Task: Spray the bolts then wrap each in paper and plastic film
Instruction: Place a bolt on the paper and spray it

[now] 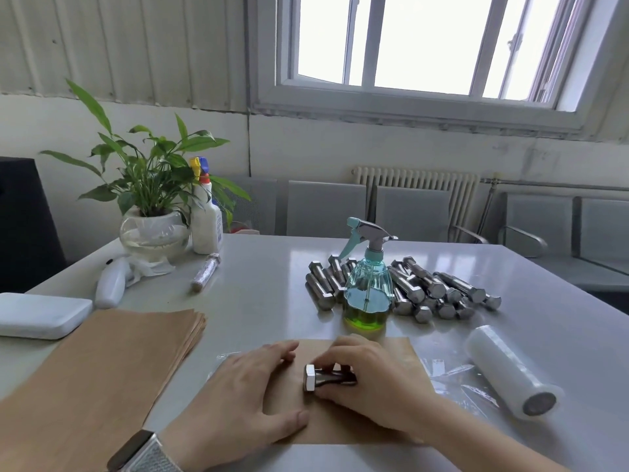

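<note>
Grey table (272, 284): right hand (371, 379) grips bolt (321, 378) on paper sheet (343, 427).

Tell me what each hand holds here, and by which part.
The right hand grips a bolt by its shank, head sticking out. The left hand holds nothing, lying flat on the paper sheet.

Setting: plain office or back room of an industrial site, used here as a packing station. Evidence: corrugated metal wall panelling (129, 46) above a painted wall; large window (425, 46); ribbed radiator (415, 182) beneath it; row of grey waiting-room seats (326, 207) along the wall. Glossy grey desk (265, 284) carries a heap of large hex bolts (418, 287), a stack of brown paper sheets (102, 369), a film roll (510, 369), a potted plant (149, 185).
</note>
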